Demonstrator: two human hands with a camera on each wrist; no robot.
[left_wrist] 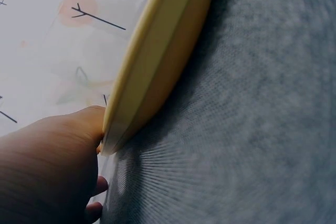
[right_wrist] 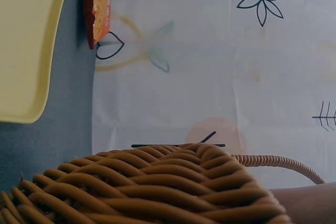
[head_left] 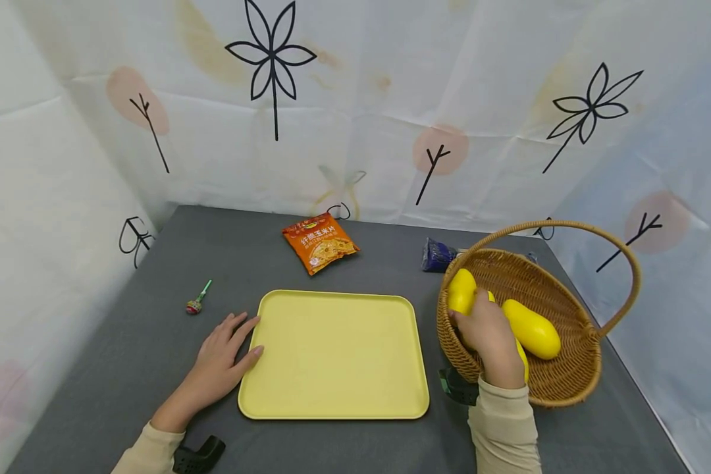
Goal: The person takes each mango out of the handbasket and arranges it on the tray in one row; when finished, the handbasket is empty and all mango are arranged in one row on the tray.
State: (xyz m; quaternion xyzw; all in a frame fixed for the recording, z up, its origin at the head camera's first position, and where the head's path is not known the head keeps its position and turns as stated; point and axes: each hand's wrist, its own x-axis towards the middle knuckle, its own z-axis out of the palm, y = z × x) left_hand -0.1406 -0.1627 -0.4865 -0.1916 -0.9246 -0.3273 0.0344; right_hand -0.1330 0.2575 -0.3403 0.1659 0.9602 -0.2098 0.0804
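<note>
My left hand (head_left: 221, 361) lies with spread fingers at the left edge of a yellow tray (head_left: 332, 355), its thumb and index finger touching the rim. The left wrist view shows this hand against the tray's side (left_wrist: 152, 66). My right hand (head_left: 490, 332) reaches into a brown wicker basket (head_left: 569, 382) and grips a smooth yellow mango-like fruit, mostly covered by the hand; its fingertips are hidden. Another yellow fruit (head_left: 532, 329) lies to the right of the hand, and one more (head_left: 462, 291) leans at the basket's left side. In the right wrist view, the basket's woven wall (right_wrist: 157, 187) blocks the fingers.
An orange snack bag (head_left: 321, 243) lies behind the tray. A lollipop (head_left: 198, 298) is on the grey table (head_left: 124, 349) at the left. Behind the basket sits a dark blue packet (head_left: 437, 255), partly hidden. The basket's handle (head_left: 634, 276) arches over its right side.
</note>
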